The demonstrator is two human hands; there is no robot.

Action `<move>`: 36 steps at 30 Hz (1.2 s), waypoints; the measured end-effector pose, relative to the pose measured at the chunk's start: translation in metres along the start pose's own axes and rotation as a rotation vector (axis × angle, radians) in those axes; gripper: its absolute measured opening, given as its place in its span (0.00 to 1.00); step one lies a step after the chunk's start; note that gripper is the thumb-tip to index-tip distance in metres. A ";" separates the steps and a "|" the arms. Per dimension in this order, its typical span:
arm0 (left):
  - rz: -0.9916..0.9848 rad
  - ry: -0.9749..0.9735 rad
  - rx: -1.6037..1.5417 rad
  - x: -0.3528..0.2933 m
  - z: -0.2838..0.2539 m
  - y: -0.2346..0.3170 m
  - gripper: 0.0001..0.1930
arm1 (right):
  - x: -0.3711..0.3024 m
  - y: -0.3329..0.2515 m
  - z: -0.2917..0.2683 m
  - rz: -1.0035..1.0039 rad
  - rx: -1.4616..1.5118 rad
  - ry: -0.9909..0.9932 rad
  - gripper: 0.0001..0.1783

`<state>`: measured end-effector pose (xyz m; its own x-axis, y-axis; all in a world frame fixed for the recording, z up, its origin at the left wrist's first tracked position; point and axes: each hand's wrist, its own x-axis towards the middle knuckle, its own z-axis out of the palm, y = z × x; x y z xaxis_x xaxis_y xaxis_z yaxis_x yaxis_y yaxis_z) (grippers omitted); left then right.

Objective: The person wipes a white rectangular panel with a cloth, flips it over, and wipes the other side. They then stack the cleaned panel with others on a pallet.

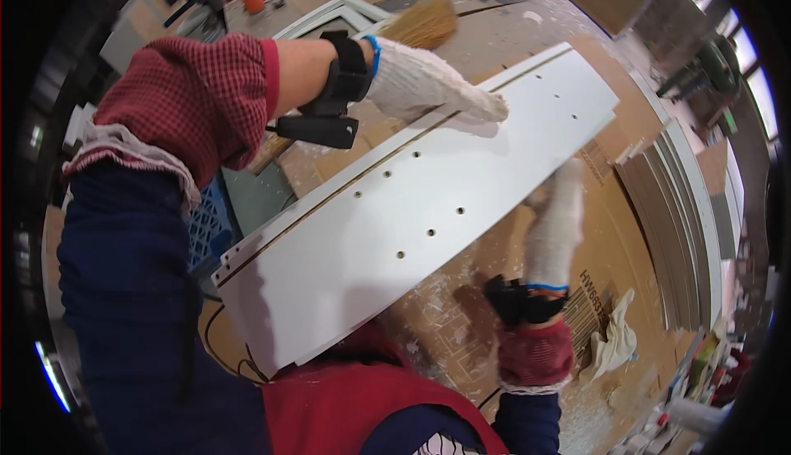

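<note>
A long white board (379, 224) with small round holes and a narrow groove along its far side slants across the middle. My left hand (437, 84), in a white knit glove, reaches over the board's far edge. Its fingers are held together and press on the white face near the groove. My right hand (556, 208), also gloved, is at the board's near edge toward the right end. It is smeared by motion and its fingertips are partly hidden, so its grip cannot be made out. Black straps with small devices sit on both wrists.
Brown cardboard (610, 241) lies beneath, with a crumpled white glove (614, 340) on it. Stacked panels (676, 224) stand along the right. Beyond the board are a straw brush (424, 23) and a white frame (338, 14). A blue crate (210, 228) is at left.
</note>
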<state>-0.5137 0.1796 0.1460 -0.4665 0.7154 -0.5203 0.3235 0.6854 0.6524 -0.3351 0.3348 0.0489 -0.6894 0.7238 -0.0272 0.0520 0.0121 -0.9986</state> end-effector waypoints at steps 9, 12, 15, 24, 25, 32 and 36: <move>-0.158 0.014 0.071 -0.187 0.014 -0.112 0.25 | 0.174 -0.058 -0.091 -0.517 -0.401 -0.056 0.37; -0.286 0.181 -0.624 -0.257 0.080 -0.146 0.33 | 0.222 -0.058 -0.091 -0.218 -0.486 -0.353 0.36; -0.375 0.413 -0.701 -0.268 0.118 -0.119 0.34 | 0.224 -0.038 -0.064 -0.157 -0.498 -0.442 0.30; -0.135 0.964 -1.093 -0.254 0.185 -0.132 0.28 | 0.194 -0.024 -0.056 -0.184 0.153 -0.290 0.32; -0.099 1.018 -1.175 -0.255 0.189 -0.141 0.27 | 0.198 -0.018 -0.065 -0.136 0.173 -0.310 0.30; -0.146 0.826 -0.647 -0.242 0.207 -0.193 0.28 | 0.191 0.012 -0.072 -0.261 0.059 -0.227 0.26; -0.274 0.931 -0.905 -0.241 0.216 -0.178 0.27 | 0.179 0.000 -0.049 -0.158 0.079 -0.205 0.18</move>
<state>-0.2813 -0.0858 0.0362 -0.9321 -0.0384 -0.3603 -0.3604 0.2001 0.9111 -0.4238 0.4982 0.0466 -0.8169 0.5623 0.1281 -0.1184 0.0539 -0.9915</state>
